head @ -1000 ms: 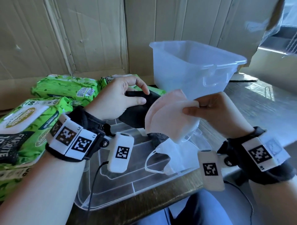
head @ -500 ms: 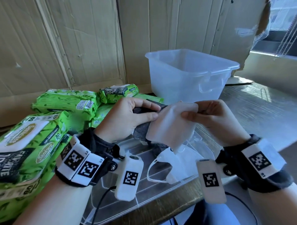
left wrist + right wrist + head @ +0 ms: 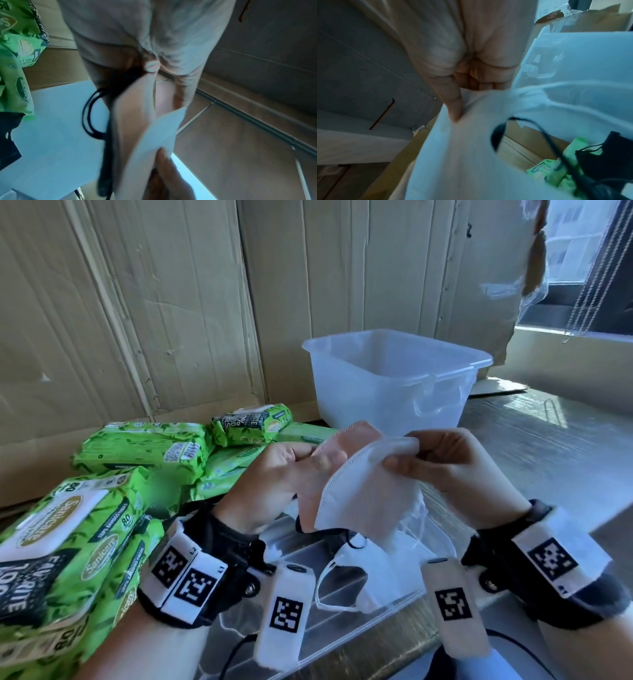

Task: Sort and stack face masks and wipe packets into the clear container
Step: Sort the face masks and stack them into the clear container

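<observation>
While both hands work in front of the chest, the right hand (image 3: pixel 455 474) pinches the top edge of a white mask (image 3: pixel 366 494), thumb pressed on its front. The left hand (image 3: pixel 274 484) grips a pink mask (image 3: pixel 346 436) that sits just behind the white one, touching it; the left wrist view shows a black mask (image 3: pixel 106 155) with a black ear loop hanging in the same bunch, so the left hand holds that too. Another white mask (image 3: pixel 356 583) lies on a clear lid (image 3: pixel 342 635) flat on the wooden table (image 3: pixel 548 440), below the hands. The clear container (image 3: pixel 394 378) stands upright behind the hands, near the cardboard wall (image 3: pixel 154 302); nothing visible inside it. Green wipe packets (image 3: pixel 137 450) are piled on the left, apart from the container.
</observation>
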